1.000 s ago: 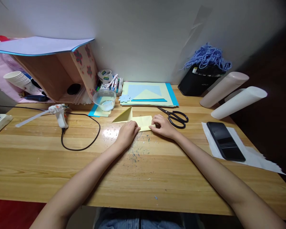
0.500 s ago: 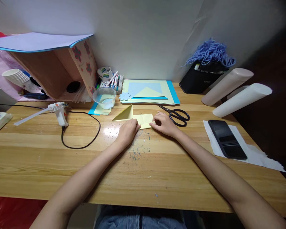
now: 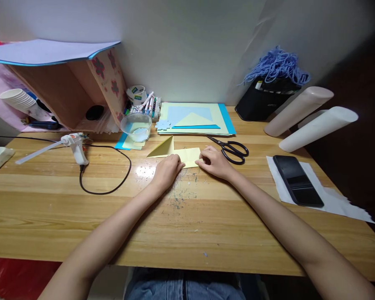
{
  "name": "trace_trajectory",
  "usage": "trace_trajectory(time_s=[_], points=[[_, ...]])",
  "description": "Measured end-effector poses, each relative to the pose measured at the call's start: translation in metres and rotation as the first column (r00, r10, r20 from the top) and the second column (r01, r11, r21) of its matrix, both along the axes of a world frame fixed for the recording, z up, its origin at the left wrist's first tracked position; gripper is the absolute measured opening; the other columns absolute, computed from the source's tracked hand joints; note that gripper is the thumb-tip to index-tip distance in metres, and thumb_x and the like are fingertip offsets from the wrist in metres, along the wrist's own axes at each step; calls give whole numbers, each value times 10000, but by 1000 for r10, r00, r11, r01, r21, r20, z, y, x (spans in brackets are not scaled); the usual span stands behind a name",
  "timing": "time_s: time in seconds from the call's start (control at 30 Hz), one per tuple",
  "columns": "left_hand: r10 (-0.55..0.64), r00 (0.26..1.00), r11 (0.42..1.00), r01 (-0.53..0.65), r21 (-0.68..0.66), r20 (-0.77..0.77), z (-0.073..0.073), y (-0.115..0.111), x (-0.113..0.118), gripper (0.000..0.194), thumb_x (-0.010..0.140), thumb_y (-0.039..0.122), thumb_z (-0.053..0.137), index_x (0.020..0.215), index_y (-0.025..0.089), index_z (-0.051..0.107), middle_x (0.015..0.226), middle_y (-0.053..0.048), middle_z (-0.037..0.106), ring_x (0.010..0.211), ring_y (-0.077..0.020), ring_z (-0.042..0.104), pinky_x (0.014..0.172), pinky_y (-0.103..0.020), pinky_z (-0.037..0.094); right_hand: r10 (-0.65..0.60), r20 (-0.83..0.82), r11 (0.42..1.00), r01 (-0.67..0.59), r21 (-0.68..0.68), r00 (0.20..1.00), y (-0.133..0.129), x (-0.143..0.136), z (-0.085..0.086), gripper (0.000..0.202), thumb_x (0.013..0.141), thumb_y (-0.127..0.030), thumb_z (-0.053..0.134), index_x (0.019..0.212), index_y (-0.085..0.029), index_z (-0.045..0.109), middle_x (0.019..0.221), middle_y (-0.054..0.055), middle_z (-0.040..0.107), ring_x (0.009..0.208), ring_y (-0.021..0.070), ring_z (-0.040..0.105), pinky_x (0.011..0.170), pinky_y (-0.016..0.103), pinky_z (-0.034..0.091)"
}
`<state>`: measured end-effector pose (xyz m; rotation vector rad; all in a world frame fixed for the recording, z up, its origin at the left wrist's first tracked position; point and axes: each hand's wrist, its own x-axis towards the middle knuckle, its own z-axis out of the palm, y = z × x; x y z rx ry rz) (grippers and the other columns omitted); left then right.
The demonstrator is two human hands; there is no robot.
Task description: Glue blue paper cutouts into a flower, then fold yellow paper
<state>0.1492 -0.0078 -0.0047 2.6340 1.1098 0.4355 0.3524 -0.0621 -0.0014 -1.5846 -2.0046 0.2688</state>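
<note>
Head camera, sole view | worn above the near edge of the desk [image 3: 225, 237], at 6 o'clock | faces 12, tilted down | near and wide: wall [image 3: 181, 50] at 12, lap [image 3: 168, 287] at 6, left hand [image 3: 168, 170] and right hand [image 3: 215, 163] around the middle

The left hand [image 3: 167, 170] hides the near left part of the folded yellow paper [image 3: 189, 155], and the right hand [image 3: 215, 162] covers its right end. Most of a pale roll [image 3: 312, 118] disappears behind the white tube [image 3: 318, 130]. The left edge crops the power strip [image 3: 0, 160] and red plastic [image 3: 21, 278] — both forearms [image 3: 118, 233] run off below. Dark specks [image 3: 178, 201] — too small to identify.
</note>
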Motion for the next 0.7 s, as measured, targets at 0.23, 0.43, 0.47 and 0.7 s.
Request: trace_trajectory(time_s=[0.23, 0.43, 0.47, 0.7], points=[[4, 1000, 1000, -4, 6, 9, 0, 0, 0, 144, 862, 316, 467, 808, 183, 483, 787, -31, 577, 708, -171, 519, 574, -266, 310, -46, -20, 999, 47, 22, 999, -1, 0, -5, 204, 766, -266, 561, 614, -206, 440, 609, 18, 517, 721, 195, 469, 656, 320, 370], [8, 1000, 1000, -8, -6, 18, 2, 0, 0, 143, 860, 313, 469, 807, 182, 494, 777, -29, 573, 691, -166, 509, 580, -265, 314, -88, 30, 995, 87, 41, 996, 0, 5, -9, 266, 761, -335, 586, 589, -209, 428, 601, 15, 518, 720, 205, 463, 734, 370, 353], [7, 1000, 1000, -6, -10, 24, 2, 0, -1, 146, 861, 315, 468, 809, 182, 496, 775, -28, 571, 691, -166, 508, 582, -265, 316, -87, 44, 996, 85, 41, 995, 0, 5, -9, 274, 765, -345, 585, 589, -209, 425, 605, 16, 523, 727, 208, 461, 752, 379, 348], [-1, 998, 1000, -1, 29, 68, 3, 1, -1, 170, 852, 307, 488, 956, 177, 519, 924, -57, 560, 839, -184, 503, 637, -270, 359, -74, 127, 997, 73, 13, 989, -1, 10, -7, 270, 788, -378, 571, 625, -210, 437, 685, 23, 551, 792, 215, 450, 855, 415, 310]])
